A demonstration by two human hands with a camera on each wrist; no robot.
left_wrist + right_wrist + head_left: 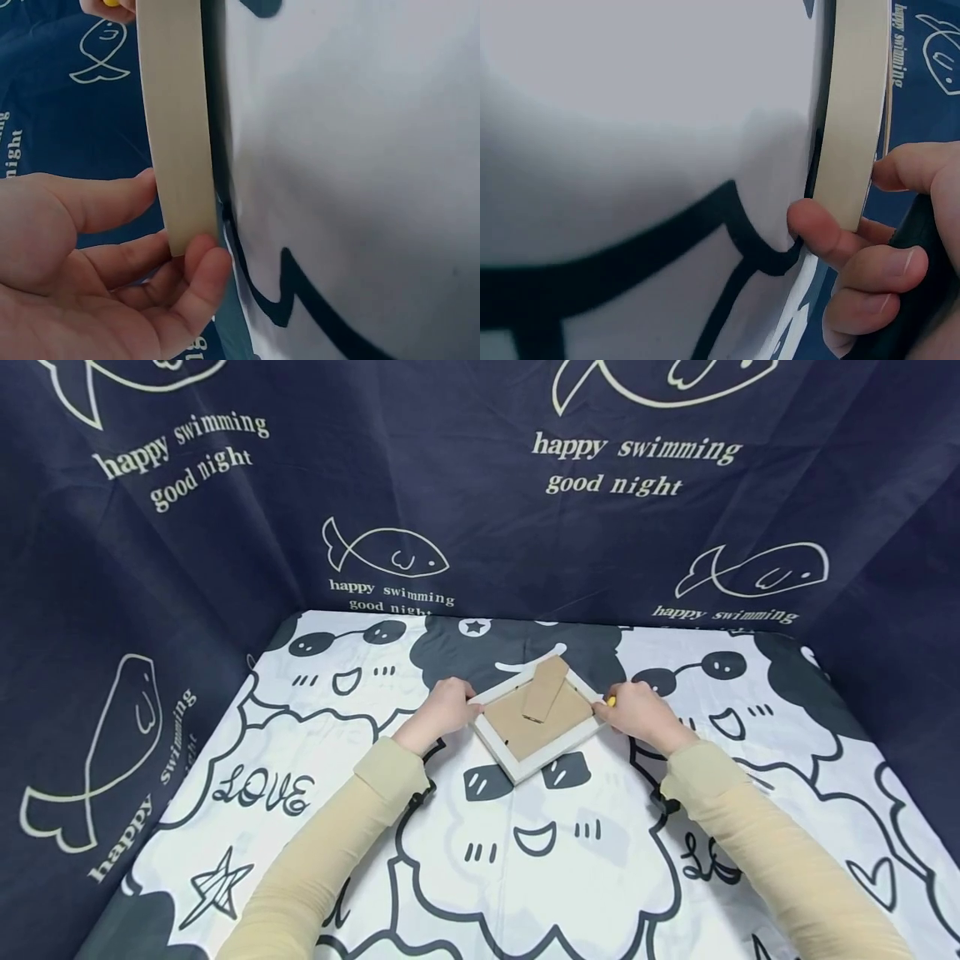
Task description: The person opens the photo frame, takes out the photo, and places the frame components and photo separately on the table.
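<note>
A picture frame (555, 749) with a pale border is turned back side up, one corner toward me. Its brown backing board (501, 717) carries a fold-out stand (547, 687). My left hand (448, 707) pinches the left corner; in the left wrist view, thumb and fingers hold the pale wooden side (176, 127). At the opposite corner, my right hand (639, 714) grips the frame between thumb and index finger. Its other fingers curl round a dark handle (924, 311), whose kind I cannot tell. A yellow tip (611, 701) shows beside that hand.
Under the frame spreads a white cloth (525, 893) printed with black cartoon sheep and lettering. Dark blue curtains (495, 560) with fish drawings rise at the back and both sides. Two beige sleeves (322, 860) reach in from the front.
</note>
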